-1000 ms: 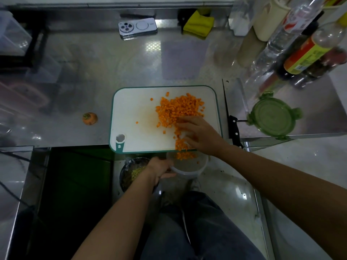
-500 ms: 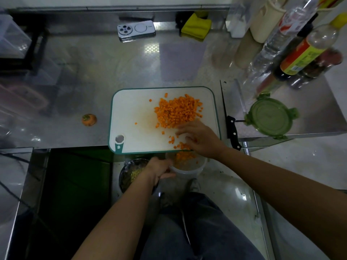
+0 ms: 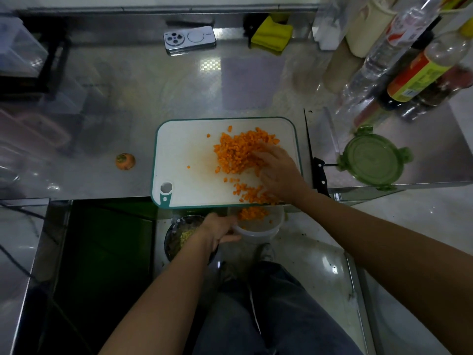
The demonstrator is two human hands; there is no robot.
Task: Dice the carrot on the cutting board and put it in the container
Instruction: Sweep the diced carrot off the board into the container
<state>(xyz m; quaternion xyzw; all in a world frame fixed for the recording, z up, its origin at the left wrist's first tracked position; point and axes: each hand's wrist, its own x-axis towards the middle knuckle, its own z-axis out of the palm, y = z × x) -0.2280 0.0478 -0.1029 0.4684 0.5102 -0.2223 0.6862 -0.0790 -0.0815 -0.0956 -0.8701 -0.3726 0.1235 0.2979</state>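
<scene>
The white, green-edged cutting board (image 3: pixel 184 155) lies at the near edge of the steel tabletop (image 3: pixel 153 85), and everything else sits around it. On the board's right half is a heap of diced carrot (image 3: pixel 238 152), with a thinner trail of cubes running down to the board's near edge and a few strays towards its middle.

The right hand (image 3: pixel 277 170) lies over the right side of that heap, fingers fairly straight and spread across the cubes – its grip is released, pressing rather than clutching. Just below the board's near edge, under the trail of cubes, the left hand (image 3: pixel 217 230) has its grip closed on the rim of a clear round container (image 3: pixel 258 229), held off the tabletop. A small pile of orange dice already shows inside it.

Left of the board, well apart from it, a cut carrot top (image 3: pixel 125 161) rests on the steel. Just off the board's right edge lies a black-handled knife (image 3: pixel 318 172), and beyond that a round green lid (image 3: pixel 371 160). Behind the board, near the back wall, are a phone (image 3: pixel 190 38) and a folded yellow cloth (image 3: pixel 271 34) – and to the far right of it, a cluster of bottles (image 3: pixel 414 78). Below the board, left of the container, sits a dark bowl (image 3: pixel 179 237) with something pale in it.
</scene>
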